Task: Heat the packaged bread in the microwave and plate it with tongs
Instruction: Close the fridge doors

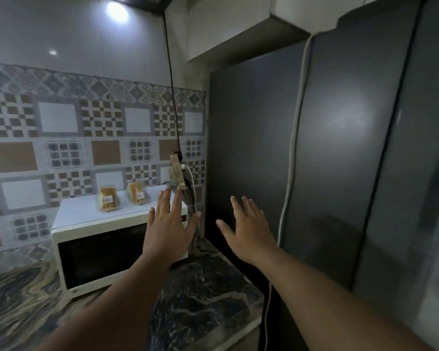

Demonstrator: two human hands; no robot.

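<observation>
We noted both arms stretched forward, low in the frame. The left hand (168,225) was spread, fingers straight and apart, palm away from us, raised in front of the right end of the microwave (104,249); we could not tell whether it touched the casing. The right hand (247,229) was likewise spread and held nothing, hovering at center frame before the dark side panel of the refrigerator (340,160), which filled the right half of the view. The white microwave sat at lower left on the marbled desk (203,295), its dark door closed. On its top lay two clear packages of bread: the left bread package (108,202) and the right bread package (137,196), near each other but apart, each with a small white label, both left of and beyond the left hand's fingertips. Just right of the packages a wall socket (176,173) with plugs hung at the corner, a black cable (171,79) running up from it toward the top of the frame. Patterned tiles (61,138) covered the wall behind at left. A ceiling lamp (117,8) glared at upper left. The picture was dim and somewhat soft.
</observation>
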